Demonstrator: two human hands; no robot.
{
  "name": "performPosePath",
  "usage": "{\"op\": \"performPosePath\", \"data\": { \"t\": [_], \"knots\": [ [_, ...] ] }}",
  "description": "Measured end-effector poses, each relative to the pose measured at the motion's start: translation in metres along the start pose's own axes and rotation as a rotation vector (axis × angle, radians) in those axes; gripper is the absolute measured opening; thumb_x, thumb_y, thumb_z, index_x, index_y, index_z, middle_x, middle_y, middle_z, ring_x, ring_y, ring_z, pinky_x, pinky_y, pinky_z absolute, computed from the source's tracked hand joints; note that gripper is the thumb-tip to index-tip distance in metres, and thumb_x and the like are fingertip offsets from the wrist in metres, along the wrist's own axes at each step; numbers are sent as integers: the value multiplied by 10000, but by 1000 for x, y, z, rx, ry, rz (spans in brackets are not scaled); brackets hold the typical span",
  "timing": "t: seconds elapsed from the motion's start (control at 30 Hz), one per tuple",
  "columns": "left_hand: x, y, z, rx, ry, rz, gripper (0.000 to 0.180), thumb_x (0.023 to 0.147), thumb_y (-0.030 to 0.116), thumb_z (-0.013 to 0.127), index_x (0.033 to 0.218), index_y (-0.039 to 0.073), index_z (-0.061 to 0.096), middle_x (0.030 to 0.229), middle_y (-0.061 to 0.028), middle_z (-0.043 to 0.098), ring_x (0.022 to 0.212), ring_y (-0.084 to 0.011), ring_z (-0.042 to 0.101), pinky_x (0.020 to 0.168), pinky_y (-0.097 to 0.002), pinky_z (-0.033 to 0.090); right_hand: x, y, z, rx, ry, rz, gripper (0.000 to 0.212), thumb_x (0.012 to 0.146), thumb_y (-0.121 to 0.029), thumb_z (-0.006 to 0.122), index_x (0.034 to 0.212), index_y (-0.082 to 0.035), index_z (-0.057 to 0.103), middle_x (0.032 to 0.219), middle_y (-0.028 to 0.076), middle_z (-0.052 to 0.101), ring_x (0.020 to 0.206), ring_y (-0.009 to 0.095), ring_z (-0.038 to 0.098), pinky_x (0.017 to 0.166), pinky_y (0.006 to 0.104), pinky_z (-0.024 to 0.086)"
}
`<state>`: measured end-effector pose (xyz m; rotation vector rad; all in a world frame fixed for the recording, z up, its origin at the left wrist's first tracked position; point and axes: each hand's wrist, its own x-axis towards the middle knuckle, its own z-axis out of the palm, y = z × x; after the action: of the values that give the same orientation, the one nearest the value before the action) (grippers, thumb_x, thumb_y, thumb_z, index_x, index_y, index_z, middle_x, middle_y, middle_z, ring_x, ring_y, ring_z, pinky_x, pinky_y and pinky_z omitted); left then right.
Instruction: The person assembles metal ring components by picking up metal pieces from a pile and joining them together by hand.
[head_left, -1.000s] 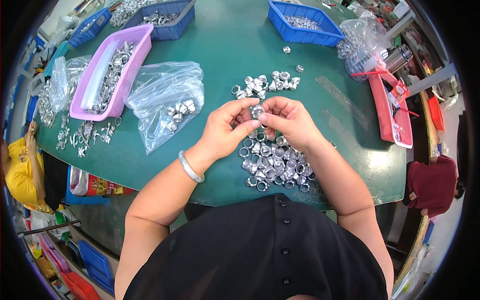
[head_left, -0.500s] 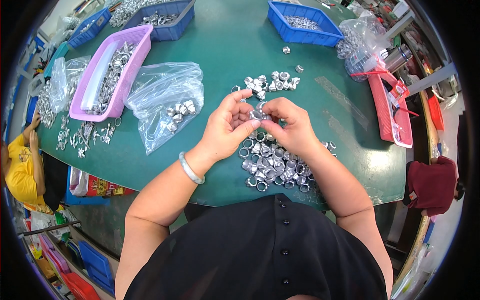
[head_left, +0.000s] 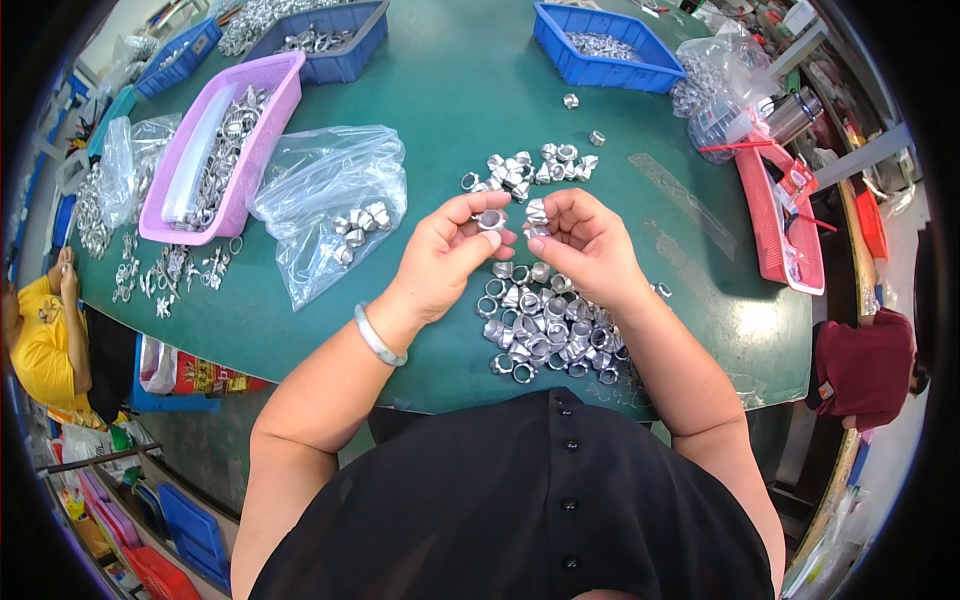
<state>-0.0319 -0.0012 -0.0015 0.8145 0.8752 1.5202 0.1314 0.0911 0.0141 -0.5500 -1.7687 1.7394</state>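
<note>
Between the thumb and fingers of my left hand [head_left: 440,250] is a silver metal ring [head_left: 491,218], its opening facing up. My right hand [head_left: 590,245] pinches one or two chunky silver rings [head_left: 536,212] at its fingertips, a small gap away from the left hand. Below both hands a large pile of silver rings [head_left: 550,330] lies on the green table. Just beyond my fingers sits a smaller heap of rings [head_left: 515,172], with another cluster [head_left: 566,162] to its right.
To the left, a clear plastic bag [head_left: 335,200] has several rings on it, beside a pink-purple basket [head_left: 285,95] of metal pieces. Blue bins [head_left: 365,55] stand at the back. On the right is a pink basket [head_left: 765,240]. Other people sit at both sides.
My hands, together over one spot before, have drawn slightly apart. One ring now shows separately in the left fingers, and the right fingers have tilted up with metal in them.
</note>
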Motion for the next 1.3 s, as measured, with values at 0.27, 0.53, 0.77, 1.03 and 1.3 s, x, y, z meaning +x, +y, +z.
{"op": "performPosePath", "data": {
  "t": [0.27,0.53,0.77,1.03,1.3],
  "knots": [
    [-1,-1,1,-39,-92,-63,354,836,69,564,1182,26,503,941,-15,518,767,-68,479,649,-195,399,-2,-10,4,111,-115,74,231,790,16,588,1000,-20,499,926,8,544,854,58,518,716,209,446],
    [0,1,-1,38,-54,-88,299,870,135,561,1158,61,534,938,17,549,655,-35,407,536,-186,327,-4,-5,8,-27,-172,26,288,782,9,593,1050,-18,491,940,25,546,873,73,523,734,224,449],
    [3,-1,-9,-233,-132,-106,279,898,160,522,1156,55,523,877,19,553,623,-51,393,550,-185,331,-5,-14,9,27,-147,-45,360,774,15,600,1101,-22,453,961,42,540,907,110,533,779,250,442],
    [5,7,-8,-304,-105,-153,243,870,88,538,1107,41,524,993,-59,587,751,-89,539,640,-218,460,-6,-15,1,59,-119,-46,356,766,44,577,1093,-10,446,1017,60,509,963,125,510,791,259,428],
    [1,0,-2,38,-21,-8,306,764,-9,621,1047,43,516,903,-4,525,769,-53,497,679,-184,429,-5,-5,-1,24,-110,-96,461,721,82,573,1137,-28,409,1069,71,476,1026,140,466,791,263,408]
  ]
}}
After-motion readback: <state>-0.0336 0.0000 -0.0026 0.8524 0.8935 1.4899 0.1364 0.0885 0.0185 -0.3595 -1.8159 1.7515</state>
